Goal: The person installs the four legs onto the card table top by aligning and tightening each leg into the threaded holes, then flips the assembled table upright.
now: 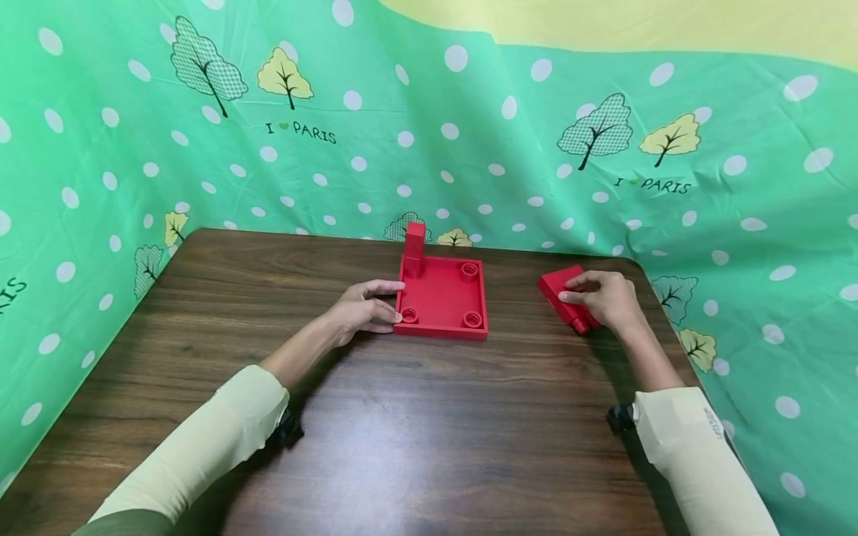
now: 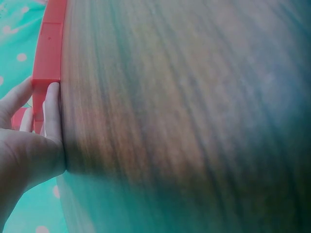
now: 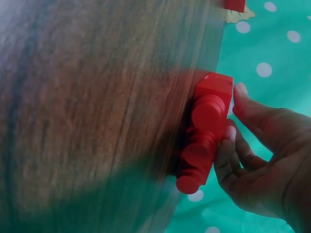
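A red square toy tabletop (image 1: 442,290) lies underside up, with a raised rim and round threaded sockets showing at three corners. At its back left corner a red leg (image 1: 414,249) stands upright. My left hand (image 1: 362,309) holds the tabletop's near left corner, its fingers against the rim; the left wrist view shows a fingertip on the red side (image 2: 47,56). To the right, three red legs (image 3: 208,114) with round stub ends lie side by side. Over them is my right hand (image 1: 606,298), fingertips at their upper surface, without a clear grip.
Everything stands on a dark wood-grain table (image 1: 375,447), whose far and right edges run close behind the red pieces. A green dotted cloth (image 1: 375,112) with printed trees hangs behind and at both sides. A dark wrist camera (image 1: 622,418) sits under the right sleeve.
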Demonstrator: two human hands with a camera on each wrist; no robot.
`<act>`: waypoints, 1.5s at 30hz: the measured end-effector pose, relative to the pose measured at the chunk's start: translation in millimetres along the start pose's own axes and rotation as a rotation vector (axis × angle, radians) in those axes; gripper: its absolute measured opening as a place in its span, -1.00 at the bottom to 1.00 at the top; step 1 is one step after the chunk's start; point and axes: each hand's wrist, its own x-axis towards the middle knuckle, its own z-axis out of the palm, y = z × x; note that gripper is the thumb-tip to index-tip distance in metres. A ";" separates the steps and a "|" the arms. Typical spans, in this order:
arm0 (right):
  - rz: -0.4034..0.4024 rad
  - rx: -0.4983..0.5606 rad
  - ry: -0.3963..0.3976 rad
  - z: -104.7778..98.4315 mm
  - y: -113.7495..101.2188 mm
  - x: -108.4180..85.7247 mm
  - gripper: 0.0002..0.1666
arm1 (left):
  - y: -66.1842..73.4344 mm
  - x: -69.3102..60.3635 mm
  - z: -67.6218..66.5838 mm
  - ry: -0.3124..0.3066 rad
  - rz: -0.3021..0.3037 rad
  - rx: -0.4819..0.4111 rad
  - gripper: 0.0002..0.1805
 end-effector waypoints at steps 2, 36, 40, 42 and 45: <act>0.002 0.001 0.002 1.5 0.8 0.9 -0.48 | 0.0 0.0 0.1 0.000 0.000 0.001 -0.19; -0.125 -0.039 -0.110 10.2 -18.7 -3.7 -0.45 | 0.7 0.6 0.2 -0.006 -0.005 0.007 -0.19; -0.116 -0.020 -0.117 12.3 -21.9 -4.2 -0.38 | 0.8 0.8 0.0 -0.007 -0.004 0.007 -0.19; -0.110 -0.018 -0.120 13.1 -23.2 -4.1 -0.35 | 1.1 0.5 0.0 -0.007 -0.004 0.007 -0.19; -0.107 -0.023 -0.122 14.1 -24.2 -3.6 -0.32 | 1.2 0.3 0.3 -0.006 -0.007 0.002 -0.18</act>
